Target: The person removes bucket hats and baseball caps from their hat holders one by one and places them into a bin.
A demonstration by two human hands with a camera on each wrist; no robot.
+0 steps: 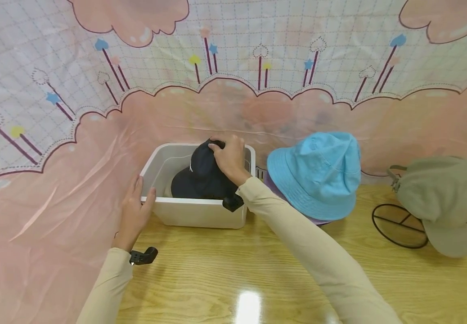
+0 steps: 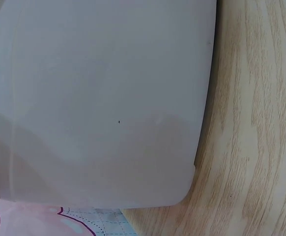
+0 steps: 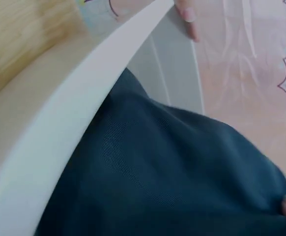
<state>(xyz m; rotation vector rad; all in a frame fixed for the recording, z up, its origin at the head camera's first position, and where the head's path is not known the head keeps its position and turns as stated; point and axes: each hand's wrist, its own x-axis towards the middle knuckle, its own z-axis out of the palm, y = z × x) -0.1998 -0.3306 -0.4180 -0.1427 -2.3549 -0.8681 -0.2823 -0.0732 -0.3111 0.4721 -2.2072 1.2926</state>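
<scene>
A white plastic bin (image 1: 199, 213) stands on the wooden table against the backdrop. Inside it is a dark navy cap (image 1: 203, 173) with a small white mark, its crown rising above the rim. My right hand (image 1: 230, 157) pinches the crown's top edge between thumb and fingers; the cloth (image 3: 172, 157) fills much of the right wrist view. My left hand (image 1: 134, 211) rests on the bin's left front corner, thumb and fingers spread over the rim. From the left wrist, the bin's outer wall (image 2: 108, 98) shows close up. Something pale under the cap is mostly hidden.
Right of the bin sits a light blue bucket hat (image 1: 318, 175) stacked over a purple one (image 1: 271, 184). Farther right, an olive cap (image 1: 444, 198) hangs over a black wire stand (image 1: 399, 245). A printed pink cloth backdrop (image 1: 306, 114) borders the wooden table (image 1: 201, 270).
</scene>
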